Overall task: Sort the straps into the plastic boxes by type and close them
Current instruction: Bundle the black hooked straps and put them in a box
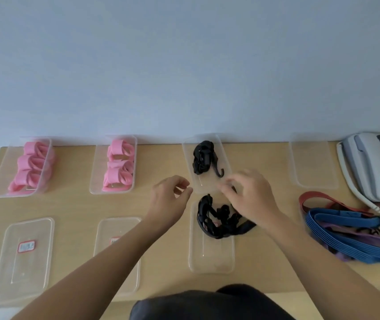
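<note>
Hovering with left grip (172,197) loosely curled, holding nothing, beside clear box (201,182) containing black strap bundle (204,157). Poised with right grip (251,197) over loose black straps (216,218) heaped on lid (212,255) on the desk (166,273); cannot tell if gripping

This looks like an office or a work room. A long, light brown wooden desk (73,204) stands right against a plain, pale blue wall (184,54). At the far right end of the desk sits a grey-white desk telephone with push buttons, a small screen and a curly cord (378,162), the kind people use at work. Clear plastic boxes (112,191) and flat clear plastic lids (6,273) lie in neat rows on the desk. One lid has a small white paper label with a red edge (26,246), as in a place where things get sorted and stored.
</note>
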